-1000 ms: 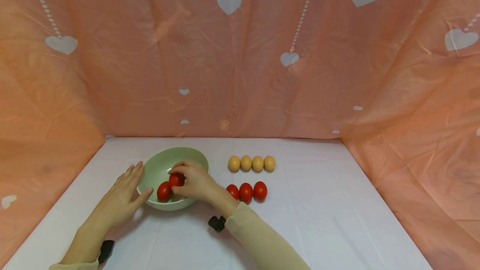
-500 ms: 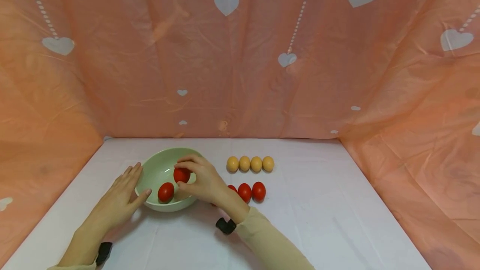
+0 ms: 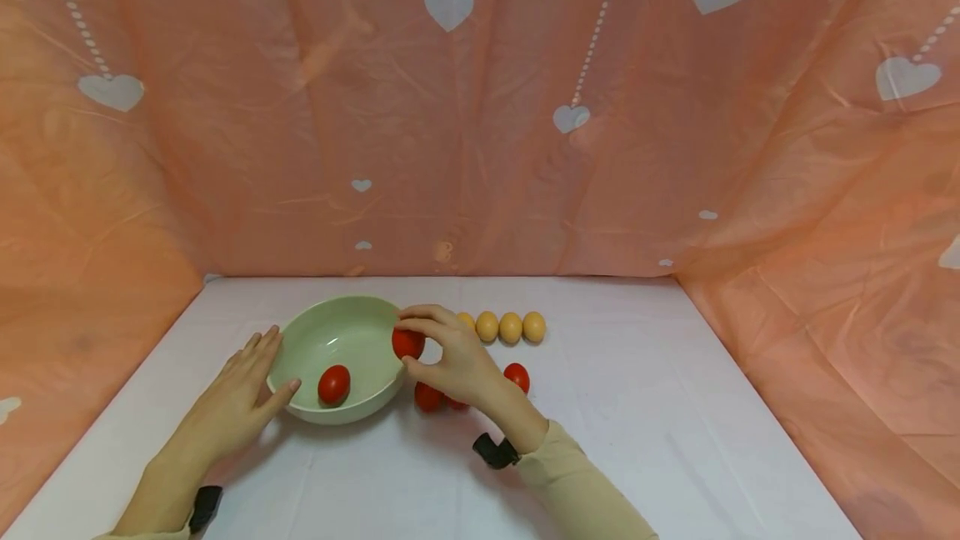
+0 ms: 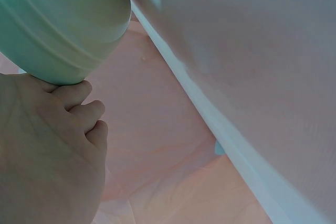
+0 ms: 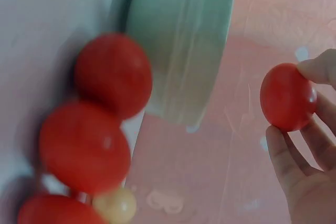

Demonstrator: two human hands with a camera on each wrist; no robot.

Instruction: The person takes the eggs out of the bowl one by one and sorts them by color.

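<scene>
A pale green bowl [image 3: 352, 326] stands on the white table with one red egg [image 3: 333, 384] inside it. My right hand [image 3: 431, 352] pinches another red egg [image 3: 407, 343] between thumb and fingertips, just over the bowl's right rim. The right wrist view shows this held egg [image 5: 287, 97] in the air beside the bowl [image 5: 181, 40]. My left hand [image 3: 240, 394] rests against the bowl's left side, fingers straight and thumb at the front. In the left wrist view its fingers [image 4: 79, 106] touch the bowl's outer wall [image 4: 63, 19].
Red eggs [image 3: 428, 397] [image 3: 516, 377] lie in a row right of the bowl, partly behind my right hand; three show in the right wrist view [image 5: 84, 148]. A row of yellow eggs [image 3: 511, 327] lies behind them. Pink heart-patterned cloth [image 3: 675, 148] walls the table's back and sides.
My right hand has lifted a red egg out of the bowl and carried it right, to above the bowl's right rim. The left hand and bowl have stayed put.
</scene>
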